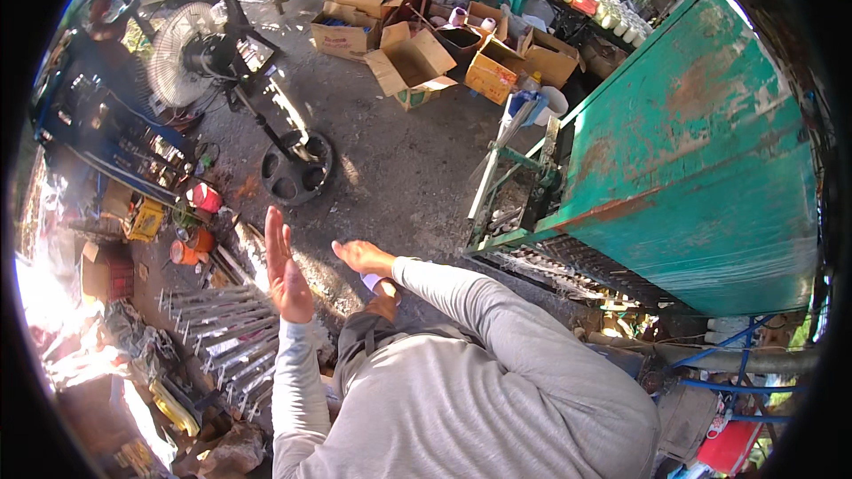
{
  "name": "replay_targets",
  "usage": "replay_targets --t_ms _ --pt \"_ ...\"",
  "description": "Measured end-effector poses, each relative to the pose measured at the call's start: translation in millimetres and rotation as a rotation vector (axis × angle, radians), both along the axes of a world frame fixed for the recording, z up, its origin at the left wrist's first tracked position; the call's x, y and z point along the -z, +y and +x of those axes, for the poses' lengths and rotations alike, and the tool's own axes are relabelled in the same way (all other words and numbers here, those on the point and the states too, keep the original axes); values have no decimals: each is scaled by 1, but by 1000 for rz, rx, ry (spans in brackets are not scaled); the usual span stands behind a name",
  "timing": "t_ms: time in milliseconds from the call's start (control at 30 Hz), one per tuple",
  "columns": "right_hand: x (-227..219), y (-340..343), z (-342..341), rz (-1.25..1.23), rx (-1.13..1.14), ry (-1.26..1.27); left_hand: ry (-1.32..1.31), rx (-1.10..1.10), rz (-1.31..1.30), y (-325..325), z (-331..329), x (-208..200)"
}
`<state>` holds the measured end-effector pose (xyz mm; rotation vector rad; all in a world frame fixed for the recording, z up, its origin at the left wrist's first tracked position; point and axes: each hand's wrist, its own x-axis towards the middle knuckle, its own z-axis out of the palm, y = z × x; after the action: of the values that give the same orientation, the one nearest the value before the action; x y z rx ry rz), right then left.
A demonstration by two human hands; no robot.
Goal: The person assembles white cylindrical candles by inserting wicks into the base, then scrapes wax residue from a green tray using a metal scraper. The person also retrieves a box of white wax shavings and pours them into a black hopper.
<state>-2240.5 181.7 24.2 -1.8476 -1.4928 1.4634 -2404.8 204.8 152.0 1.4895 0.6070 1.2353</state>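
Observation:
My left hand [287, 273] is raised in front of me with its fingers stretched upward and nothing in it. To its right, my right hand [365, 257] reaches across my body, fingers pointing left, and it looks empty too. The two hands are apart and touch nothing. Below my right hand part of my leg [383, 302] shows, with a small pale patch beside it that I cannot make out. Nearest to my left forearm, on the left, lies a stack of metal rods or frames [226, 337].
A pedestal fan [297, 168] stands ahead on the left. Open cardboard boxes [411, 62] crowd the far floor. A large green metal cabinet [683, 168] rises on the right beside a metal frame [515, 177]. An orange container [193, 247] sits at the left, and a person [102, 62] is at far left.

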Motion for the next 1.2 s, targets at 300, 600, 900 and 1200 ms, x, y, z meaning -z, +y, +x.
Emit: replay_targets --t_ms 300,600,900,1200 --pt "-87 162 166 264 709 965 1411 163 558 262 193 94" --pt "-11 302 359 406 1048 323 1635 594 354 434 188 311" --pt "18 328 524 360 1212 152 1882 821 -58 473 200 269" --pt "115 262 680 -42 1447 286 1713 598 -398 633 451 303"
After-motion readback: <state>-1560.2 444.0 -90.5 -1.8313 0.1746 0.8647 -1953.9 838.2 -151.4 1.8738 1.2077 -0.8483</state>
